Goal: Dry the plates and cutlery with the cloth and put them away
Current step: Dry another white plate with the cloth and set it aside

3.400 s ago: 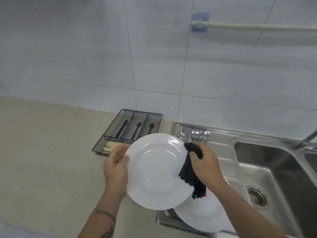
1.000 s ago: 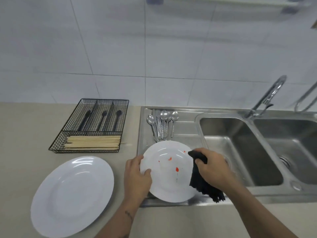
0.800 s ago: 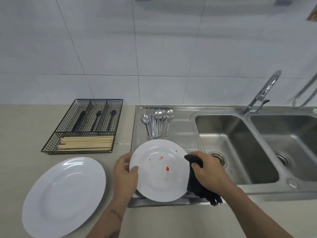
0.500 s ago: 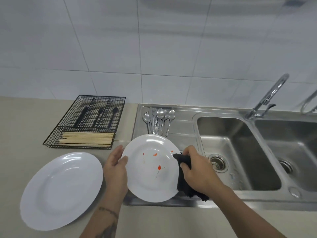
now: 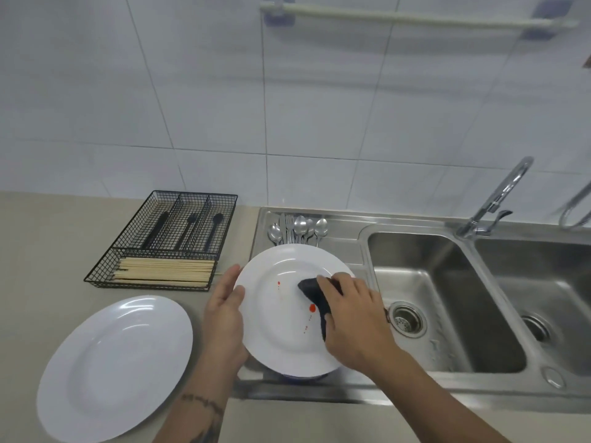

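left hand (image 5: 224,318) grips round white red-spotted plate (image 5: 281,327) rim | right hand (image 5: 348,318) presses dark cloth (image 5: 311,290), frame centre | advice: wipe across spots, steady rim

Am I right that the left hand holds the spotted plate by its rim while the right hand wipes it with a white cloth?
Not quite: the cloth is dark, nearly black, not white, as the head view shows. The rest holds: the left hand holds the spotted plate by its rim while the right hand wipes it.
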A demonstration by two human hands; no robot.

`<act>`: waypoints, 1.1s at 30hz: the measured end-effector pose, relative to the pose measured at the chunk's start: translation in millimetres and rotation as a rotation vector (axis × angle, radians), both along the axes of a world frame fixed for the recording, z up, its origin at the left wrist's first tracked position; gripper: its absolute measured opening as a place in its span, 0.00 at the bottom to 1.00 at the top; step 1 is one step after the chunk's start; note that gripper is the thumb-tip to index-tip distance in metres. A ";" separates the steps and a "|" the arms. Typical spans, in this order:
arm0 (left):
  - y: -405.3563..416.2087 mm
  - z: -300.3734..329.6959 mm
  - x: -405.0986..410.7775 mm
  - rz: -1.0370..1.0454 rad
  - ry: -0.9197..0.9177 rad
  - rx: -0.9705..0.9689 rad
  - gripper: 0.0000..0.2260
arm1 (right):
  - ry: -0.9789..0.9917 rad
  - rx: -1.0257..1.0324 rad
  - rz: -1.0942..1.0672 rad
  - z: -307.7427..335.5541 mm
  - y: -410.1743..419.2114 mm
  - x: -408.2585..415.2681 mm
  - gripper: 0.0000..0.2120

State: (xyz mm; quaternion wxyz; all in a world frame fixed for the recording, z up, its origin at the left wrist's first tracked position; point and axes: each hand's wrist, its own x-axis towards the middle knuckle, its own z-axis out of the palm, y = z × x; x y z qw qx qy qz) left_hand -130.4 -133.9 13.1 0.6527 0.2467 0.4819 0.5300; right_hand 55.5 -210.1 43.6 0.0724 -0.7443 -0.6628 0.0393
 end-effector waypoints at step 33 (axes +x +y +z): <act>28.5 47.2 116.6 -0.174 -0.012 0.082 0.24 | 0.383 0.197 -0.298 -16.4 -24.4 47.3 0.22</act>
